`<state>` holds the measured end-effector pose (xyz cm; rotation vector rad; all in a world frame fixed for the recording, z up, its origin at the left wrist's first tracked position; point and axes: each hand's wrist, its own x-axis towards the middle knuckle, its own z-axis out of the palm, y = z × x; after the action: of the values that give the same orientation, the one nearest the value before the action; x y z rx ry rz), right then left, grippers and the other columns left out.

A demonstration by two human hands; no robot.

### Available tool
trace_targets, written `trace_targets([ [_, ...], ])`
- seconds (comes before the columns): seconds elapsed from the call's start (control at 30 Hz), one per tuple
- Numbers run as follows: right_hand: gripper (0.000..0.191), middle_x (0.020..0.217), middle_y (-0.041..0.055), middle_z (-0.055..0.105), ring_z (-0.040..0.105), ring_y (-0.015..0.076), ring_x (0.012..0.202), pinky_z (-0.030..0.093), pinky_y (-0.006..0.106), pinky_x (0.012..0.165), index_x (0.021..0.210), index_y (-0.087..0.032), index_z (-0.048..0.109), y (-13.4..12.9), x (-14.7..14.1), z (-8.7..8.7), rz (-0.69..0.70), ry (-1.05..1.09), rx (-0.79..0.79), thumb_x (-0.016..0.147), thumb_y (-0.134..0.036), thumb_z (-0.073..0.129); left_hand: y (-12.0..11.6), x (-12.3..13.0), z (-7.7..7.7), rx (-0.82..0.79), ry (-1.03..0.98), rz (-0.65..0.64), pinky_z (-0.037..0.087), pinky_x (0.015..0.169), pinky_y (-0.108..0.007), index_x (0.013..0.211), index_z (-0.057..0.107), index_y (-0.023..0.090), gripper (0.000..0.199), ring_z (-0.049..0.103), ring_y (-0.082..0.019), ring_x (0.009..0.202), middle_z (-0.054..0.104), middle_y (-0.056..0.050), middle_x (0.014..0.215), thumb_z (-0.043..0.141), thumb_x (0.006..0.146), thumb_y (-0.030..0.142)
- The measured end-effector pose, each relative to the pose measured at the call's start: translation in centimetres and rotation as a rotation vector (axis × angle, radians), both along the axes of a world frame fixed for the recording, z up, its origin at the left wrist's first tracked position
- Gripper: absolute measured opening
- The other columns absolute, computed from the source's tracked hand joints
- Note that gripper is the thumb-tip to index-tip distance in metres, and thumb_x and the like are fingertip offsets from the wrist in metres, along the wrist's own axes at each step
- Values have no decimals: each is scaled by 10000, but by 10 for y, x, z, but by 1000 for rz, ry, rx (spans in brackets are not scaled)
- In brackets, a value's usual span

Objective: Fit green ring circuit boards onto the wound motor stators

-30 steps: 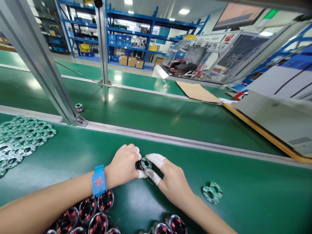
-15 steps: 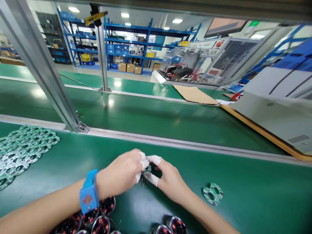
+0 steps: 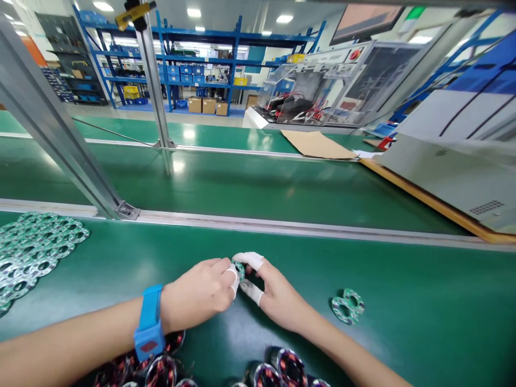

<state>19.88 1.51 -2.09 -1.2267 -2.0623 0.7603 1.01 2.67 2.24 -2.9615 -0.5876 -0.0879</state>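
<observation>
My left hand (image 3: 203, 290), with a blue strap (image 3: 150, 322) round its wrist, pinches a small green ring-shaped circuit board (image 3: 241, 270) over the green bench. From the right, my right hand (image 3: 272, 290) holds the same board between thumb and fingers. White covers are on the fingertips of both hands. What lies behind the board is hidden by the fingers. Two ring boards (image 3: 347, 306) overlap on the bench at the right. Round metal parts with reddish coils (image 3: 161, 371) stand under my left forearm, and more coil parts (image 3: 290, 365) stand at the bottom centre.
Many ring boards (image 3: 36, 252) lie in overlapping rows at the left. An aluminium post (image 3: 68, 123) rises from the metal rail (image 3: 242, 223) behind my hands. A grey machine housing (image 3: 455, 177) occupies the right back, near a cardboard sheet (image 3: 318, 145).
The view has shifted slightly. My left hand has turned, and the ring board between my fingers now shows more of its face. Both hands remain together on it.
</observation>
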Motion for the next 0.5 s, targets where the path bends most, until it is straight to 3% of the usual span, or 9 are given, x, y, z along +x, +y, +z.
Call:
trace_targets([
  [0.07,366,1001,66,608,565,187,857,486,325,750,1091,-205,544,0,12,11,1,-68,-2,731,-141,551,2,-2,2,-106,-19,44,454,684,-300,738,606,134,184,527,-190,785,592,-65,783,467,850,90],
  [0.13,286,830,15,637,579,154,720,481,259,638,925,-215,626,0,28,28,102,-166,-82,690,-77,539,5,-2,1,-248,-116,122,458,746,-278,864,619,153,104,534,-176,844,599,-56,885,520,834,143],
  [0.2,253,639,-36,608,548,114,560,435,204,525,771,-230,673,-2,42,44,356,-257,-181,669,-46,532,12,1,-2,-369,-247,211,453,808,-267,1021,590,172,247,532,-176,930,578,-61,1036,608,785,244],
  [0.23,258,598,-46,595,533,105,523,413,191,493,762,-240,693,-4,47,51,489,-285,-200,669,-52,542,18,3,-3,-418,-291,237,451,815,-262,1049,578,174,309,535,-174,941,569,-62,1062,631,766,286],
  [0.3,284,629,-39,609,527,105,523,394,191,474,869,-261,716,-8,52,59,658,-314,-161,683,-96,577,37,7,-3,-476,-321,250,450,787,-247,979,596,171,245,552,-157,881,590,-44,981,616,775,306],
  [0.37,305,681,-21,617,521,111,545,392,200,483,956,-268,710,-11,52,60,695,-322,-103,716,-131,581,67,4,0,-441,-346,323,441,748,-229,861,610,178,124,555,-135,798,598,-14,856,574,800,279],
  [0.43,305,706,-12,619,523,113,568,398,204,504,976,-270,708,-11,49,57,701,-311,-105,747,-133,560,104,-7,5,-295,-419,566,434,744,-246,833,612,171,130,553,-149,788,598,-25,843,578,788,287],
  [0.5,311,740,-8,627,546,120,626,418,205,545,982,-271,704,-7,47,51,662,-259,-130,751,-121,561,137,-25,8,-231,-450,727,439,741,-303,807,610,129,172,554,-189,775,599,-72,814,558,794,292],
])
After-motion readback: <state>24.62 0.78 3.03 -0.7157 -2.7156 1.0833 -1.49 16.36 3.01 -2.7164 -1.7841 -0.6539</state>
